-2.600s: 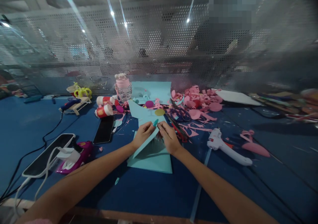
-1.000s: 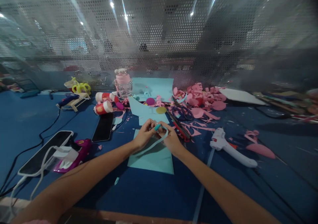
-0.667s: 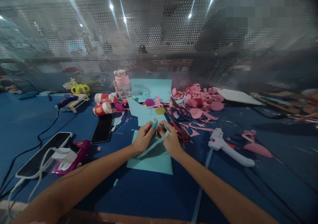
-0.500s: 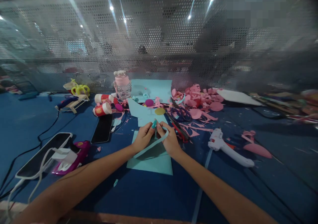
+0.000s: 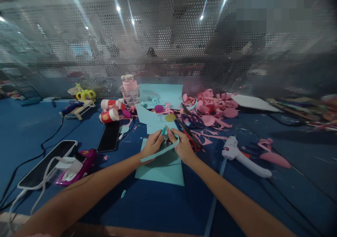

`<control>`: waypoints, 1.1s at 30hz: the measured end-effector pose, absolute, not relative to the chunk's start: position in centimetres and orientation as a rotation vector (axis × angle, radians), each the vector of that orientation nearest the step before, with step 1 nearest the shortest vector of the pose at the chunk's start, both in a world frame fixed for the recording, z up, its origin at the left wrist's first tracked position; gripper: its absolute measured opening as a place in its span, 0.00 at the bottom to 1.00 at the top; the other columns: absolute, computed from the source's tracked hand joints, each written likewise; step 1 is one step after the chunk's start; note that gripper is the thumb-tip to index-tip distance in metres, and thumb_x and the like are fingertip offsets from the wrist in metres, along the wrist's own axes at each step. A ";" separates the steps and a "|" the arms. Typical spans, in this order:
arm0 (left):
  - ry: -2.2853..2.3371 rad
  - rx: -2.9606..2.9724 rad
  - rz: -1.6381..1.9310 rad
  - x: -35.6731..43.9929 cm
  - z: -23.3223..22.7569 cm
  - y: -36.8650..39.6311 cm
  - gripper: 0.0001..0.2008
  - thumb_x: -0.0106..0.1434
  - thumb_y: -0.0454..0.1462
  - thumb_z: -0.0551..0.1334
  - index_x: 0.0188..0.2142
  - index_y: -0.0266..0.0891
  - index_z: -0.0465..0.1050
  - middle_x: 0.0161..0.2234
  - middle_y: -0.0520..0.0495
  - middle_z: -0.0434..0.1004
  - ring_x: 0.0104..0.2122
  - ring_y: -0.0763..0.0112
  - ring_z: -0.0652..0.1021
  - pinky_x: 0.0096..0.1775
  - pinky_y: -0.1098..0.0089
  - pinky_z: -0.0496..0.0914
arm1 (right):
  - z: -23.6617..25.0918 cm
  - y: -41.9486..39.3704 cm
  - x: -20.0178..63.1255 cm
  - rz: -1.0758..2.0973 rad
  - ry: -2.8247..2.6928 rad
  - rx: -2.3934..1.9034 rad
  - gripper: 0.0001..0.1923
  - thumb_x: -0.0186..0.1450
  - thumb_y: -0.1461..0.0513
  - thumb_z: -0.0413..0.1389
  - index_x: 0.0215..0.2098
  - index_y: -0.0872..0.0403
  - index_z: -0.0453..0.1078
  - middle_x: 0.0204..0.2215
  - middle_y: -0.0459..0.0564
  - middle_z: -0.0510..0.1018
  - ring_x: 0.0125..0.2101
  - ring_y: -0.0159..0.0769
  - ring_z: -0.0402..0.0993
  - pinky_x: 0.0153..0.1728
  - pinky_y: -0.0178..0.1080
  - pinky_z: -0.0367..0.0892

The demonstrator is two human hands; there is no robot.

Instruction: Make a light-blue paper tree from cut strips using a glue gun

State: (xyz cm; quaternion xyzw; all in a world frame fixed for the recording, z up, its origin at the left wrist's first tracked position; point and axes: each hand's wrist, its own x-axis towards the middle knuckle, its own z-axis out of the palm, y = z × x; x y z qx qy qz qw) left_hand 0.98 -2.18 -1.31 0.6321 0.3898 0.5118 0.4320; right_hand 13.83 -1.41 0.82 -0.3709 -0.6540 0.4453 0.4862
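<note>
**Teal strip curling between the fingertips**

Both hands meet over the blue worktop [image 5: 52, 124], left hand [image 5: 152, 145] and right hand [image 5: 183, 147], each grip pinched on the teal paper strip [image 5: 158, 153]. Compared with a couple of seconds back, no longer a flat folded piece: now a narrow band, looped at the fingertips, its loose tail swinging out leftward. Held just above the teal sheet [image 5: 160, 172]. Looks like rolling well under way. White glue gun [image 5: 243, 156] idle to the right, scissors [image 5: 191, 119] behind.
</note>
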 end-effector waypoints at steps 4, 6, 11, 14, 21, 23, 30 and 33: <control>0.966 1.617 1.261 0.8 -1.3 -2.0 0.22 0.58 0.55 0.50 0.29 0.36 0.61 0.20 0.55 0.54 0.21 0.78 0.57 0.24 0.74 0.53 | 1.0 -1.4 13.8 1.156 -1.572 -0.892 0.19 0.56 0.49 0.53 0.20 0.54 0.59 0.16 0.40 0.58 0.18 0.26 0.52 0.18 0.32 0.49; 0.939 1.600 1.265 0.8 -1.4 -2.0 0.21 0.59 0.53 0.49 0.29 0.36 0.61 0.20 0.56 0.54 0.21 0.78 0.56 0.24 0.74 0.53 | 0.8 -1.3 13.9 1.230 -1.536 -0.885 0.19 0.56 0.48 0.54 0.19 0.54 0.59 0.15 0.40 0.58 0.17 0.25 0.51 0.17 0.32 0.47; 0.917 1.601 1.290 1.0 -1.4 -2.3 0.18 0.61 0.50 0.49 0.27 0.37 0.59 0.19 0.57 0.51 0.20 0.79 0.54 0.23 0.74 0.52 | 0.6 -1.4 13.5 1.450 -1.319 -0.870 0.19 0.51 0.48 0.58 0.20 0.54 0.59 0.12 0.38 0.55 0.14 0.23 0.48 0.15 0.30 0.44; 0.919 1.754 1.345 0.6 -1.4 -2.0 0.17 0.62 0.47 0.50 0.24 0.37 0.58 0.19 0.56 0.54 0.20 0.79 0.56 0.24 0.75 0.53 | 1.2 -1.7 13.3 1.599 -1.185 -0.853 0.19 0.48 0.51 0.60 0.19 0.54 0.57 0.11 0.36 0.54 0.13 0.21 0.46 0.14 0.29 0.43; 0.854 2.223 1.493 -0.8 -1.3 -1.2 0.16 0.62 0.46 0.51 0.24 0.37 0.61 0.25 0.49 0.67 0.25 0.75 0.66 0.29 0.73 0.59 | 1.9 -2.0 13.4 1.835 -1.105 -0.866 0.18 0.44 0.56 0.63 0.18 0.56 0.58 0.12 0.36 0.55 0.13 0.19 0.46 0.14 0.27 0.41; 0.833 2.281 1.523 -0.9 -1.2 -1.2 0.16 0.62 0.46 0.51 0.25 0.38 0.63 0.27 0.46 0.70 0.28 0.72 0.68 0.32 0.70 0.61 | 1.7 -1.9 13.6 1.868 -1.101 -0.893 0.18 0.42 0.56 0.64 0.18 0.56 0.59 0.13 0.36 0.56 0.14 0.19 0.48 0.14 0.27 0.41; 0.947 2.331 1.682 -1.3 -1.1 -1.1 0.17 0.57 0.50 0.56 0.25 0.38 0.62 0.23 0.48 0.65 0.26 0.71 0.64 0.31 0.69 0.59 | 2.0 -1.9 14.2 2.067 -1.267 -0.818 0.18 0.46 0.56 0.62 0.16 0.56 0.57 0.11 0.37 0.58 0.12 0.19 0.48 0.13 0.27 0.45; 0.985 2.276 1.664 -1.4 -1.0 -1.0 0.19 0.54 0.52 0.57 0.25 0.39 0.60 0.24 0.50 0.61 0.25 0.72 0.62 0.30 0.70 0.58 | 2.2 -1.9 14.2 2.018 -1.294 -0.818 0.17 0.47 0.56 0.61 0.17 0.55 0.57 0.10 0.35 0.54 0.12 0.19 0.44 0.13 0.28 0.45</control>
